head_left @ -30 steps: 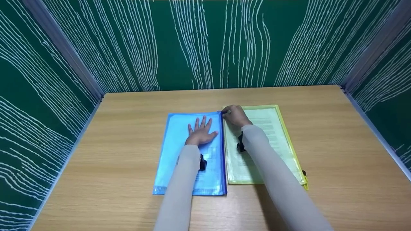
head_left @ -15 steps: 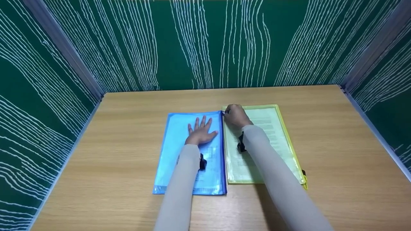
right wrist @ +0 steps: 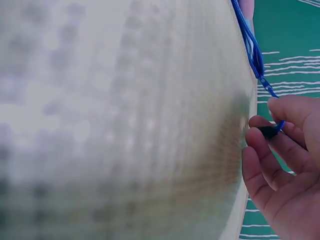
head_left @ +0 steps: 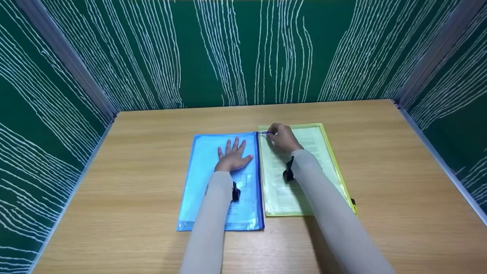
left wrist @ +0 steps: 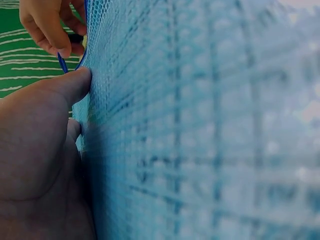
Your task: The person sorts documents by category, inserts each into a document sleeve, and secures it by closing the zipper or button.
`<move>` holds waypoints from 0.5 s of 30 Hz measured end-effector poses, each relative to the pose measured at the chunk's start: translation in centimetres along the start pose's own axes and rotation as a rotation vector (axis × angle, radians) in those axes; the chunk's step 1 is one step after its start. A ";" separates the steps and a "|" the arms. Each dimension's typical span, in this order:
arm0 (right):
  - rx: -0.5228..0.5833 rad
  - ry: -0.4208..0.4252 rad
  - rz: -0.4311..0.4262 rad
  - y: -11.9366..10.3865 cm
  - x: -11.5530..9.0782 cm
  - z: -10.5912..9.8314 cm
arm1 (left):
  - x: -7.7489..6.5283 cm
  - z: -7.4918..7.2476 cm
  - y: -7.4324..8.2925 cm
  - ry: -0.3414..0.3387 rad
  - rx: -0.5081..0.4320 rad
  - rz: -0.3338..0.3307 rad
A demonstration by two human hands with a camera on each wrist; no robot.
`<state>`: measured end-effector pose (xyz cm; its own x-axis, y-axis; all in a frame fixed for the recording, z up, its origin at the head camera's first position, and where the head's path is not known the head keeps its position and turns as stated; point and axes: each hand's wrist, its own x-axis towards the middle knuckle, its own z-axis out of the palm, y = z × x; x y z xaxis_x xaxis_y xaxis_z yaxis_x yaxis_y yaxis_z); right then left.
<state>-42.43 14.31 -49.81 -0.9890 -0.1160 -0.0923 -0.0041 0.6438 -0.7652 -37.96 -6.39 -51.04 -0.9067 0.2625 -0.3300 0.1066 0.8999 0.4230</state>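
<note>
A blue mesh zipper pouch (head_left: 201,160) with papers inside lies flat on the table. My left hand (head_left: 232,160) rests on it, palm down and fingers spread; in the left wrist view its thumb (left wrist: 75,86) touches the mesh. My right hand (head_left: 284,137) pinches the blue zipper pull (right wrist: 267,86) at the pouch's upper right corner, its cord stretched rightward from the zipper edge (head_left: 260,179). A small dark piece (right wrist: 269,131) on the cord shows between my right fingers. This hand is over the top left part of a yellow-edged zipper pouch (head_left: 314,146), also holding papers.
The two pouches lie side by side on the wooden table (head_left: 144,171). A dark and yellow pull (head_left: 354,203) hangs off the yellow pouch's lower right corner. Green walls (head_left: 213,49) with white lines border the table at the back and both sides.
My right hand has shifted slightly right, away from the blue pouch's corner, drawing the zipper cord out straight. My left hand stays on the blue pouch. The head view has shifted a little.
</note>
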 end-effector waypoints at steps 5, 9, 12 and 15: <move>-0.002 -0.019 0.030 0.6 -0.2 -0.3 | -0.1 0.1 0.0 -0.002 -0.005 -0.007; 0.014 -0.028 0.037 0.9 -0.4 -0.4 | -0.2 0.1 0.1 0.000 -0.010 -0.010; 0.038 -0.029 0.056 1.1 -0.6 -0.5 | -0.2 0.0 0.1 0.002 -0.015 -0.008; 0.033 -0.009 0.032 1.3 -0.8 -0.6 | -0.2 -0.1 0.1 0.005 -0.025 -0.006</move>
<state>-41.75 15.71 -50.35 -0.9871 -0.1027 -0.1231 0.0328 0.6221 -0.7822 -37.83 -6.34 -50.89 -0.9095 0.2548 -0.3284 0.0906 0.8926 0.4416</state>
